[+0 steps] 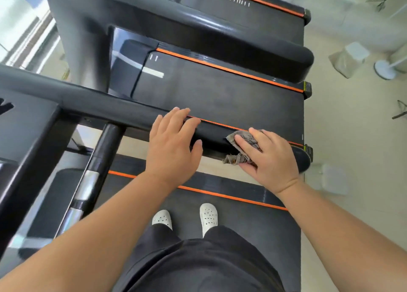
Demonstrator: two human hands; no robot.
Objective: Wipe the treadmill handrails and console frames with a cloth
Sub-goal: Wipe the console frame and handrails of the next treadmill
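A black handrail runs from the console frame at the left toward its rounded end at the right. My left hand lies over the rail's middle with its fingers relaxed across the top. My right hand presses a crumpled grey-brown cloth against the rail near its end, with the fingers spread over the cloth and curled down around the rail. A bunch of the cloth hangs below the rail.
I stand on a treadmill belt in white clogs. A second treadmill with orange side stripes and its own thick handrail lies beyond. A chrome-banded grip bar slants at lower left. White objects stand on the pale floor at right.
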